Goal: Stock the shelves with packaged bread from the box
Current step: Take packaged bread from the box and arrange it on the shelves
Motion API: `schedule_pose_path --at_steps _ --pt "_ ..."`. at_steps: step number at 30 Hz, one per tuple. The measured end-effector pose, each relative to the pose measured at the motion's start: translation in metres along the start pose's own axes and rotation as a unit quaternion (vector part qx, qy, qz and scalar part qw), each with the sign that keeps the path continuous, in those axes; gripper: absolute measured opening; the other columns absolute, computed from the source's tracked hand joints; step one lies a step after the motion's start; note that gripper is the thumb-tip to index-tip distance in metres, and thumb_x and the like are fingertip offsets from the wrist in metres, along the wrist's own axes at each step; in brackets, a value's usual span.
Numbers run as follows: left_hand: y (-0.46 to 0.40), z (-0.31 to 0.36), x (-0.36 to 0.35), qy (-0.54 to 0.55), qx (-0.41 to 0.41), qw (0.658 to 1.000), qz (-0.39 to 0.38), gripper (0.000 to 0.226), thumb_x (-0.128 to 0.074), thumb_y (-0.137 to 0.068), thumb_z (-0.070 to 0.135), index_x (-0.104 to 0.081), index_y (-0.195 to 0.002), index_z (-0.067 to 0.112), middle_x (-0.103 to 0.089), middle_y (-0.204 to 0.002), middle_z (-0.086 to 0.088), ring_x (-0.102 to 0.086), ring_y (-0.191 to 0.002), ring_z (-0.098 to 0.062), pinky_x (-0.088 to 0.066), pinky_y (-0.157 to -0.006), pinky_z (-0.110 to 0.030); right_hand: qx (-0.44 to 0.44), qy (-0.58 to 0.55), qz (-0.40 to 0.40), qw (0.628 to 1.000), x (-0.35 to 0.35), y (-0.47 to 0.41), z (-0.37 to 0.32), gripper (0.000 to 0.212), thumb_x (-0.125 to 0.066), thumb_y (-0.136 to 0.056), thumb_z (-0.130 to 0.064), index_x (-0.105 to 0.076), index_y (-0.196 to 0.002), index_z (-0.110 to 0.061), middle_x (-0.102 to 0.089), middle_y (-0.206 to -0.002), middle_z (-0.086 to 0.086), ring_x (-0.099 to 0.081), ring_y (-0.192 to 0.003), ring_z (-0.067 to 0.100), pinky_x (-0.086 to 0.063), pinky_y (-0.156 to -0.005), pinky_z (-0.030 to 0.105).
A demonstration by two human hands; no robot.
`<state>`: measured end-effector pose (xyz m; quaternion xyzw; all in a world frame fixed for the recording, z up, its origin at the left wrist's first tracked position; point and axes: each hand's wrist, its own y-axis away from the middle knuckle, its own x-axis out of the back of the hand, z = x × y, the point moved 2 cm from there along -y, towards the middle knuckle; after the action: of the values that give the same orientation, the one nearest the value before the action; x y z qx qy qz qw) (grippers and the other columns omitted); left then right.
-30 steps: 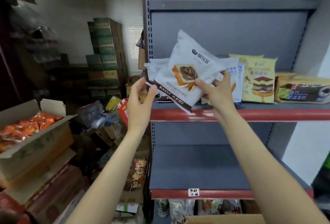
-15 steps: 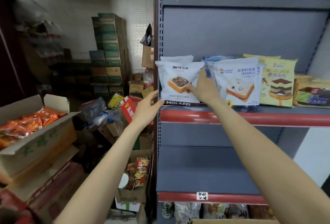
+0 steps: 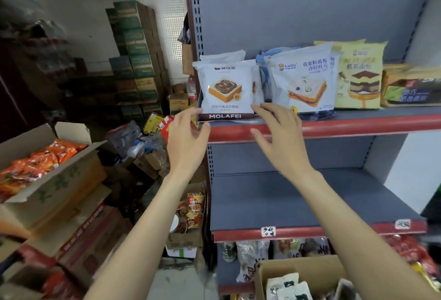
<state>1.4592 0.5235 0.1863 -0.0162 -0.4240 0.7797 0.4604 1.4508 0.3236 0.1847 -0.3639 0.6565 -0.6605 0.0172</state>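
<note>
A white MOLAFEI bread pack [image 3: 225, 89] stands upright at the left end of the upper shelf [image 3: 334, 124], with more white packs behind it. To its right stand a white XianDu sandwich pack [image 3: 304, 80], a yellow cake-bread pack [image 3: 359, 77] and a green-and-dark pack [image 3: 410, 89]. My left hand [image 3: 187, 143] hovers just below and left of the MOLAFEI pack, fingers relaxed, holding nothing. My right hand [image 3: 280, 136] hovers in front of the shelf edge, fingers spread, apart from the packs. A cardboard box [image 3: 298, 268] with white bread packs sits at the bottom.
The middle shelf [image 3: 298, 204] is bare with a handwritten label on its red edge. Left of the rack sit an open carton of orange snack bags [image 3: 43, 166], stacked green cartons [image 3: 133, 49] and floor clutter. Packaged goods fill the lowest shelf.
The MOLAFEI pack went from being held tilted in both hands to standing on the upper shelf. Both hands let go and drew back down from it.
</note>
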Motion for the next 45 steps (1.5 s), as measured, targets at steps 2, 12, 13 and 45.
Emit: schedule_pose_path --at_steps 2,12,13,45 --pt "0.027 0.013 0.001 0.047 -0.024 0.998 0.016 0.022 -0.053 -0.092 0.027 -0.056 -0.113 0.031 -0.053 -0.107 0.015 -0.048 -0.107 -0.008 -0.046 -0.087 -0.034 0.036 0.035 0.065 0.997 0.017 0.028 0.0 0.03 -0.057 -0.088 -0.024 -0.063 -0.117 -0.018 -0.065 -0.107 -0.002 -0.053 -0.104 0.017 -0.036 -0.101 0.048" --pt "0.222 -0.014 -0.048 0.013 -0.029 0.983 -0.182 0.02 -0.047 -0.092 0.032 -0.064 -0.089 0.022 -0.065 -0.078 0.016 -0.058 -0.071 -0.004 -0.045 -0.065 -0.025 -0.116 0.017 -0.177 0.977 0.065 0.252 0.032 0.012 -0.058 -0.086 -0.022 -0.068 -0.088 -0.016 -0.068 -0.073 -0.002 -0.063 -0.062 0.017 -0.049 -0.048 0.025" --pt "0.243 -0.024 -0.057 -0.009 0.001 0.968 -0.252 0.017 -0.049 -0.091 0.034 -0.064 -0.09 0.026 -0.064 -0.08 0.019 -0.057 -0.071 0.001 -0.045 -0.064 -0.024 -0.158 0.024 -0.245 0.956 0.065 0.28 0.037 0.013 -0.057 -0.085 -0.024 -0.067 -0.089 -0.018 -0.068 -0.075 -0.001 -0.064 -0.062 0.019 -0.049 -0.046 0.027" --pt "0.405 -0.179 -0.321 -0.362 0.059 0.785 -0.499 0.036 -0.048 -0.091 0.005 -0.048 -0.126 0.013 -0.055 -0.122 -0.01 -0.049 -0.117 -0.03 -0.046 -0.087 -0.04 -0.424 -0.154 -0.499 0.74 -0.144 0.53 0.216 0.065 -0.062 -0.087 -0.015 -0.027 -0.142 -0.016 -0.041 -0.141 0.011 -0.038 -0.126 0.033 -0.034 -0.103 0.042"
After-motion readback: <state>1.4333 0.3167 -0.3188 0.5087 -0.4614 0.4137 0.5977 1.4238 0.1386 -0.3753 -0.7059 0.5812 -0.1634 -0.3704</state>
